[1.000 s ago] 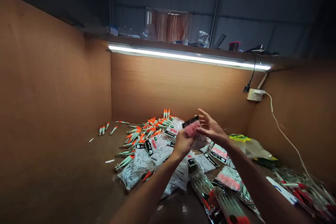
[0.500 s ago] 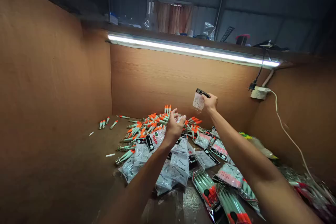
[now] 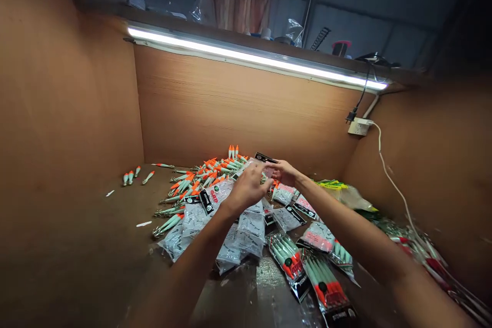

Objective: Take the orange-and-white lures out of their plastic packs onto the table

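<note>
My right hand [image 3: 285, 172] pinches a small clear packet with a black header [image 3: 265, 158] and holds it above the heap. My left hand [image 3: 248, 187] is right beside it, thumb apart from the fingers; whether it touches the packet is hard to make out. Behind and left of my hands lies a pile of fishing lures [image 3: 209, 174] with pale green bodies and orange ends. Under my left forearm a stack of printed clear packets [image 3: 196, 220] is spread out. Filled packs of lures [image 3: 286, 259] lie nearer me, below my right forearm.
Wooden panels [image 3: 230, 107] close the back and sides. A lit tube lamp [image 3: 253, 59] runs under a cluttered shelf. At right are a socket with a white cable [image 3: 359, 126] and plastic bags [image 3: 342, 195]. A few loose lures [image 3: 132, 175] lie at left.
My right hand has brought the packet down and left, close to my left hand. The left hand has turned towards it, its fingers less spread. The view has shifted slightly.
</note>
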A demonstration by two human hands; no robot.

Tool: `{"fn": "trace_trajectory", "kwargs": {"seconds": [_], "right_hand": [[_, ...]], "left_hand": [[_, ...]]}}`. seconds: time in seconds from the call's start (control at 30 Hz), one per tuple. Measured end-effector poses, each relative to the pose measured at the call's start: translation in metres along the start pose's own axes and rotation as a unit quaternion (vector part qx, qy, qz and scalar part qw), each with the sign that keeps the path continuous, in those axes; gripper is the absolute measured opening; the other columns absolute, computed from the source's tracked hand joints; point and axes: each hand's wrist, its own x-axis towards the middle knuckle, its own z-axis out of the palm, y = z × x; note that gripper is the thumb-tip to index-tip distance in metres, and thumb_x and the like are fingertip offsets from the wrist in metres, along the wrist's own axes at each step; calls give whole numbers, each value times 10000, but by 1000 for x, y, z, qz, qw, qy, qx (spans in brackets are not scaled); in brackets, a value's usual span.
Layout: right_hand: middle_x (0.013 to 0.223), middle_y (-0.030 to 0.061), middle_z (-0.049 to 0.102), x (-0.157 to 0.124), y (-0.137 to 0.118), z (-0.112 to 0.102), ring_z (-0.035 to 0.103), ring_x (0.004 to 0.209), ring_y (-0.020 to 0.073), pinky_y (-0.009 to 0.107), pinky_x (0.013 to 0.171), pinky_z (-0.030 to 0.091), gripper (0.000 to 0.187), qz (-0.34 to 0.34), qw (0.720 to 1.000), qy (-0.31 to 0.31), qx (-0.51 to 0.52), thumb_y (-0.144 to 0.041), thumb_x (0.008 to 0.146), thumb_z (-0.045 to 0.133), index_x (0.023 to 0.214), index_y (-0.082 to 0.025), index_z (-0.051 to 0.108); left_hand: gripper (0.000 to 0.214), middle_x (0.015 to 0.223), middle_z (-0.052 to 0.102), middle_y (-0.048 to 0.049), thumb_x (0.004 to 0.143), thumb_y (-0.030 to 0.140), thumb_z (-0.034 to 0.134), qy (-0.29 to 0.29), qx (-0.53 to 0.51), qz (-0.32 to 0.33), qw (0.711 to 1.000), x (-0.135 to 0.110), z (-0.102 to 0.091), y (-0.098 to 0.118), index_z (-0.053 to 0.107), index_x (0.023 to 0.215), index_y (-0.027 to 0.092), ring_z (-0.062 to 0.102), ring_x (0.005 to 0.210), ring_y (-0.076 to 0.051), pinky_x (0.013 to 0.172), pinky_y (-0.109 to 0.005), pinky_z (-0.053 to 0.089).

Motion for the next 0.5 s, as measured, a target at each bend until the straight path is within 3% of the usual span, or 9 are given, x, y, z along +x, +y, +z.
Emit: {"fn": "trace_trajectory", "kwargs": {"seconds": [0.07,0.13,0.17,0.23,0.33,0.4,0.5], "right_hand": [[1064,91,748,-12,4,-16,700,897,171,290,837,587,435,2,993,-112,30,-375,731,832,1108,-189,719],[1209,107,714,-16,4,-40,687,1035,179,308,938,561,510,-22,987,-156,25,-455,811,760,1251,-213,668],[1223,112,710,-16,6,-53,686,1047,178,310,938,558,504,-32,992,-123,-18,-493,851,705,1269,-216,657],[1112,118,743,-13,15,-78,703,951,178,300,845,569,450,-23,987,5,-159,-538,894,614,1179,-198,694],[687,65,708,-10,42,-107,661,684,182,270,646,508,301,42,925,155,-345,-455,794,707,785,-155,726],[471,-2,563,-11,62,-116,588,567,164,251,582,430,223,63,900,184,-390,-315,663,773,563,-159,647],[425,-38,501,-13,75,-119,531,524,139,236,549,347,176,56,873,216,-434,-209,593,727,486,-175,591]], "left_hand": [[482,1400,579,-134,885,312,651,-69,34,27,997,-5,9,-3,590,1353,215,532,1315,-286,1124,-423,411],[527,1460,540,-154,876,310,659,-97,90,29,991,-9,14,-2,572,1386,212,504,1349,-319,1129,-457,399],[519,1438,561,-166,877,313,653,-101,118,16,988,-10,15,0,580,1380,203,528,1323,-335,1102,-470,420],[417,1287,662,-182,895,316,613,-102,163,-29,981,-11,11,5,646,1288,181,621,1191,-347,993,-466,490],[280,1012,750,-173,929,300,511,-87,217,-109,966,-9,0,13,739,1037,177,710,965,-343,814,-436,534],[299,932,757,-172,937,310,481,-63,246,-138,957,-6,-8,16,750,967,182,724,880,-344,755,-430,529],[288,911,761,-160,924,365,516,-32,255,-161,953,-4,-18,20,752,967,205,725,861,-341,740,-419,520]]}}
